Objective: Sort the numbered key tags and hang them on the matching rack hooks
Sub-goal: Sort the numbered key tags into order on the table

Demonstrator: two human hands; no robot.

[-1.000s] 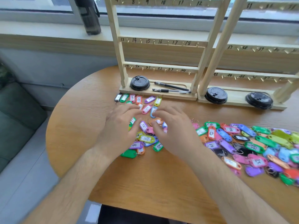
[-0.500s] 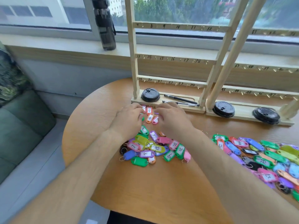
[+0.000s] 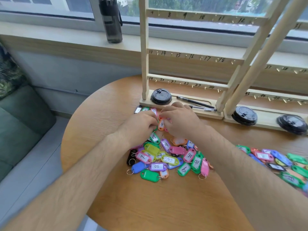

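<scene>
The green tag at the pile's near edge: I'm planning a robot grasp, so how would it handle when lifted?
The green tag looks like thin moulded plastic, so probably stiff and light. Its glossy face may be slippery. It lies flat on the table, so likely hard to get under.

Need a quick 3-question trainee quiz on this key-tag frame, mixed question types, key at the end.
1. True or false: tags already hang on the hooks of the left rack.
2. Multiple choice: the orange tag between the left hand and right hand lies: A) on a hook, B) on the table in front of the rack base, C) on the windowsill.
3. Fill in: the two pens lie in the rack base, to the right of a black ___.

Key: 1 false, the visible hooks are bare. 2 B. 3 lid.
</scene>
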